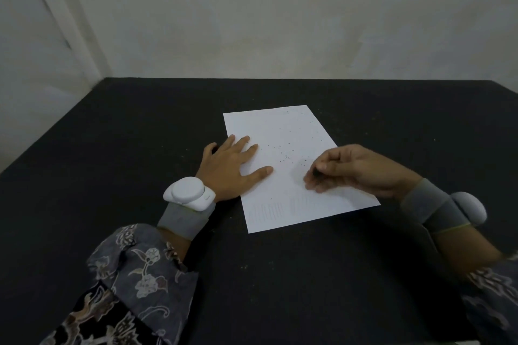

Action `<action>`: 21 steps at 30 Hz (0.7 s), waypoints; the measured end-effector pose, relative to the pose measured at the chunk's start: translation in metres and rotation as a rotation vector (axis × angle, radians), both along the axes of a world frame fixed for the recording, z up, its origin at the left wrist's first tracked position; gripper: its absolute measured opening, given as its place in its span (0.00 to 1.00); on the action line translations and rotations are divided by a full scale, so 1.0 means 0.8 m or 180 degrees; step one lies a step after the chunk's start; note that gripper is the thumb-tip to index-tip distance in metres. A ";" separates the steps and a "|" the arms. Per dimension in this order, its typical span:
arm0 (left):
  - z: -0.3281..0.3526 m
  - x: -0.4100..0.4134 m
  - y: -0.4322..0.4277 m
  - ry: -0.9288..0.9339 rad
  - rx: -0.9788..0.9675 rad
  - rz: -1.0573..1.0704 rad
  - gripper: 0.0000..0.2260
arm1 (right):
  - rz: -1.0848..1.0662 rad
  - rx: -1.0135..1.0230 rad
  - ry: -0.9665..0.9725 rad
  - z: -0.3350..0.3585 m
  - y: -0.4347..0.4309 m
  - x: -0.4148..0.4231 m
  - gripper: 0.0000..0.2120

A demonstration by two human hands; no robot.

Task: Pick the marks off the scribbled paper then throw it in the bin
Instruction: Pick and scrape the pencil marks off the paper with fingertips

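Black tabletop [112,148] holds scribbled paper [291,131]; left hand [232,165] presses it flat-fingered, right hand [353,168] pinches something dark, unidentifiable.

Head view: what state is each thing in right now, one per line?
paper: flat on the table, scattered with dark specks
left hand: fingers spread, pressing the paper's left edge
right hand: fingers curled over the paper; contents unclear
bin: not in view

Black table [112,148] under white paper [283,134].
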State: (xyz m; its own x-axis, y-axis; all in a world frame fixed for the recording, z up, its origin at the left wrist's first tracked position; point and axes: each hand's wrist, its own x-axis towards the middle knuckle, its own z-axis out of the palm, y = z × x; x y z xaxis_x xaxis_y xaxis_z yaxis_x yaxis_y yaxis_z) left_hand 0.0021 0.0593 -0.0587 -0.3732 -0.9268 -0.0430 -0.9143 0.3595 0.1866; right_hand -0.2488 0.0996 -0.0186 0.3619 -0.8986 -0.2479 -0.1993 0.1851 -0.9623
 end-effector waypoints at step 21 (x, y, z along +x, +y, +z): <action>-0.001 -0.003 0.001 -0.0035 0.0061 0.0069 0.39 | -0.0227 -0.1654 0.2262 -0.010 0.002 0.034 0.02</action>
